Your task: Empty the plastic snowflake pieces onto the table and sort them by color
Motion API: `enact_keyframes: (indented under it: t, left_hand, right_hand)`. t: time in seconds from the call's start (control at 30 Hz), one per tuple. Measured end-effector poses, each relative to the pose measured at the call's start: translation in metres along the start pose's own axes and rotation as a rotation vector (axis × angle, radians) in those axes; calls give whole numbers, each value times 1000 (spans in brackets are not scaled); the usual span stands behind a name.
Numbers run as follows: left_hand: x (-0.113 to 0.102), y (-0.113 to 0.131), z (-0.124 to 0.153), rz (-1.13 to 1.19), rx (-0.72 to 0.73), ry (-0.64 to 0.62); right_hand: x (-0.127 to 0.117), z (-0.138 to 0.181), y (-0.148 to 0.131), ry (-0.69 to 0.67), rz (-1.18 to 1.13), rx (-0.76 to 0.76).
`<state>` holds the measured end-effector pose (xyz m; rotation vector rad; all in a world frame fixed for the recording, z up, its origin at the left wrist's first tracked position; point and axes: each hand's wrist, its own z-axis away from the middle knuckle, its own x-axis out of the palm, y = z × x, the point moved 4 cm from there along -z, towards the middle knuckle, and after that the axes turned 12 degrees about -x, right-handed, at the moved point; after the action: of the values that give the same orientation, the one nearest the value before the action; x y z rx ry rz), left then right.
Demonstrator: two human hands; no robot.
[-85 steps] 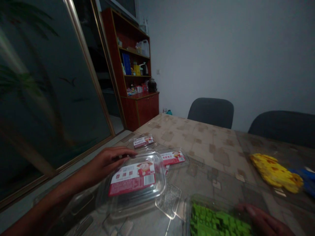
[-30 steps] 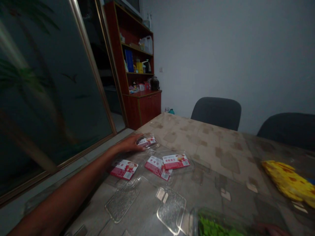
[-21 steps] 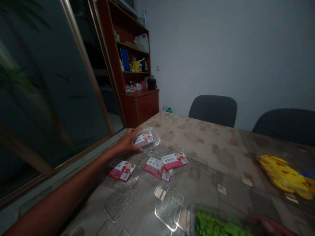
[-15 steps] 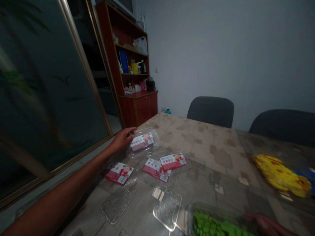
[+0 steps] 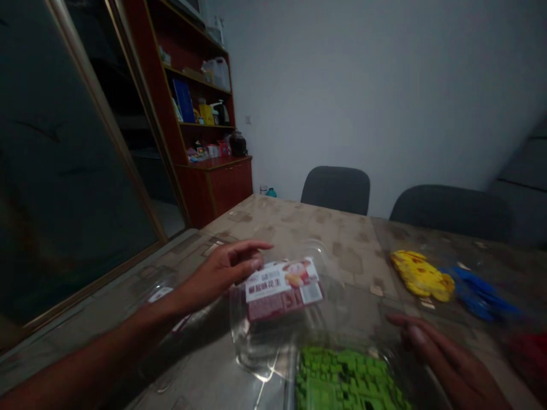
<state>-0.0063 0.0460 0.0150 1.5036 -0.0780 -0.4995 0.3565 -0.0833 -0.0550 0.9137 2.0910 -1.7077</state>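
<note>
My left hand point(image 5: 233, 265) pinches the left edge of a clear plastic lid point(image 5: 327, 250) between thumb and fingers. A white and dark red printed label point(image 5: 284, 287) is on the lid, which is tilted above the table. Just in front of it, at the bottom edge, sits a clear plastic box filled with green blocks point(image 5: 342, 376). To the right of that box is my right hand point(image 5: 448, 359), its fingers stretched out and nothing in its grip. Another labelled clear lid point(image 5: 158, 290) lies partly hidden behind my left forearm.
On the right of the patterned table point(image 5: 342, 228) lie a yellow bundle point(image 5: 421, 276) and a blue bundle point(image 5: 482, 293), with a blurred red thing point(image 5: 530, 353) at the edge. Two dark chairs point(image 5: 335, 188) stand beyond. A red-brown cabinet point(image 5: 231, 191) is at the back left.
My left hand has brought the lid nearer and to the right, close to the box of green blocks. My right hand has come further into view. The camera has turned right.
</note>
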Motion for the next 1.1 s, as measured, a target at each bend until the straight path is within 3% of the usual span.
enact_keyframes:
  t: [0.13,0.3,0.43,0.5,0.63,0.8,0.93,1.1]
  left_hand:
    - [71,-4,9,42,-11,-269]
    - [111,-10,7,-144,102,-282]
    - [114,-16,9,-373,275,-219]
    - [108,-24,12,-401,268,-167]
    - [95,-47,23,-309,65,-47]
    - [108,-76,34,131,-251,-196]
    - [119,-82,32,336,-318,-211]
    - [120,-76,29,384,-361,-210]
  right_hand:
    - [1,7,-24,-58,-60,6]
    - [14,10,-25,-154,-180,50]
    - [18,12,-20,-197,-107,18]
    - [19,13,-17,-244,7,-5]
    - [22,14,-12,-332,124,5]
    - [31,15,-15,-327,-3,26]
    - [35,18,-21,-247,-125,59]
    - [33,20,-25,-97,-220,151]
